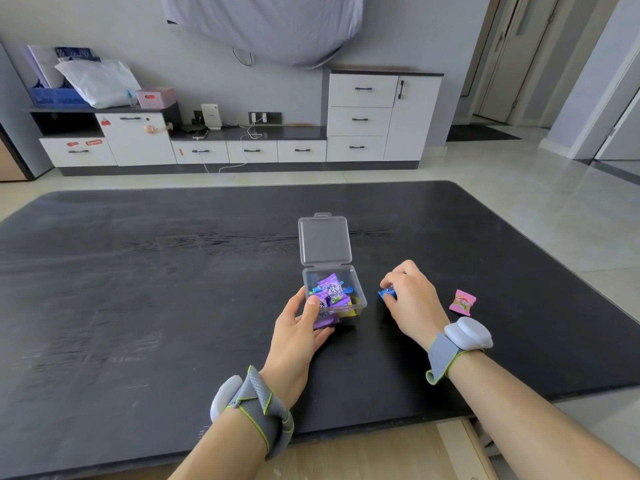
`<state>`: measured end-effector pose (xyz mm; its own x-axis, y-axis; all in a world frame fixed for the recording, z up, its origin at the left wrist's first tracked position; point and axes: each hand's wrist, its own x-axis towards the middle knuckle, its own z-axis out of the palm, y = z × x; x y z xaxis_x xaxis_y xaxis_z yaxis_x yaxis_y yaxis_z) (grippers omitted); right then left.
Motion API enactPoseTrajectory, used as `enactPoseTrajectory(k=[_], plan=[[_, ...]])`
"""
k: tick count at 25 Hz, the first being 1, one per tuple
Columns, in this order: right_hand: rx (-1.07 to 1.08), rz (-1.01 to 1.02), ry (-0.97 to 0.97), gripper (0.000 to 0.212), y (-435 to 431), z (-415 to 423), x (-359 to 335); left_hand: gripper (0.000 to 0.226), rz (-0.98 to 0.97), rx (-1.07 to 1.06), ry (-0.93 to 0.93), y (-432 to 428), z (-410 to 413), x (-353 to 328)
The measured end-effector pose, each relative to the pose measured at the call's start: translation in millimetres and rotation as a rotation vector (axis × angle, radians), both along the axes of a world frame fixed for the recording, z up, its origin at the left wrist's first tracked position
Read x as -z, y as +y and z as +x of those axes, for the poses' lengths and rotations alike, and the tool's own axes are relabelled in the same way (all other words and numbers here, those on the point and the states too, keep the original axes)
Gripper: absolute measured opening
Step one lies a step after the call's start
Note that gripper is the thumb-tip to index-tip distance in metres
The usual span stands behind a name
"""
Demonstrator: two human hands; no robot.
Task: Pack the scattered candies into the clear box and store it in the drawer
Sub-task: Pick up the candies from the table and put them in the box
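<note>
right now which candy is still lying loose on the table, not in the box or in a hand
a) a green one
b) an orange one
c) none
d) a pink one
d: the pink candy lies alone on the table, right of the right hand, which pinches a blue candy beside the clear box steadied by the left hand.

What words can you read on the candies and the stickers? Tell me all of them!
Nothing reads clearly.
Purple candies in the clear box: white print, too blurred.
Blue candy in the right hand: too small.
Pink candy on the table: print blurred.
Red stickers on the cabinet: too small.
Pink box: label unreadable.
</note>
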<state>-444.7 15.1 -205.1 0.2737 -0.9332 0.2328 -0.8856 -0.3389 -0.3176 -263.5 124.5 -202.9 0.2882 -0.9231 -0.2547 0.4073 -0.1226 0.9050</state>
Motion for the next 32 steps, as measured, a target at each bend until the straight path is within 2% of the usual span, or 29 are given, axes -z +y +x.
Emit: enactPoseTrajectory(k=[6, 11, 17, 22, 32], plan=[[-0.041, -0.187, -0.216, 0.013, 6.4, 17.3, -28.4, 0.037, -0.023, 0.015, 0.012, 2.7, 0.3, -2.1], [-0.205, -0.248, -0.298, 0.015, 24.9, 48.6, -53.9, 0.041, -0.021, 0.011, 0.007, 0.9, -1.6, -0.3], [-0.270, -0.162, -0.321, 0.013, 41.2, 78.0, -46.9, 0.043, -0.014, 0.017, 0.015, -0.9, -2.4, -2.3], [-0.257, -0.142, -0.273, 0.026, 38.7, 75.1, -41.0, 0.043, 0.002, 0.016, 0.003, -0.9, -4.3, -5.2], [-0.105, -0.162, -0.243, 0.025, 31.0, -5.2, -41.0, 0.041, 0.032, 0.087, 0.021, -1.8, -50.3, -9.4]])
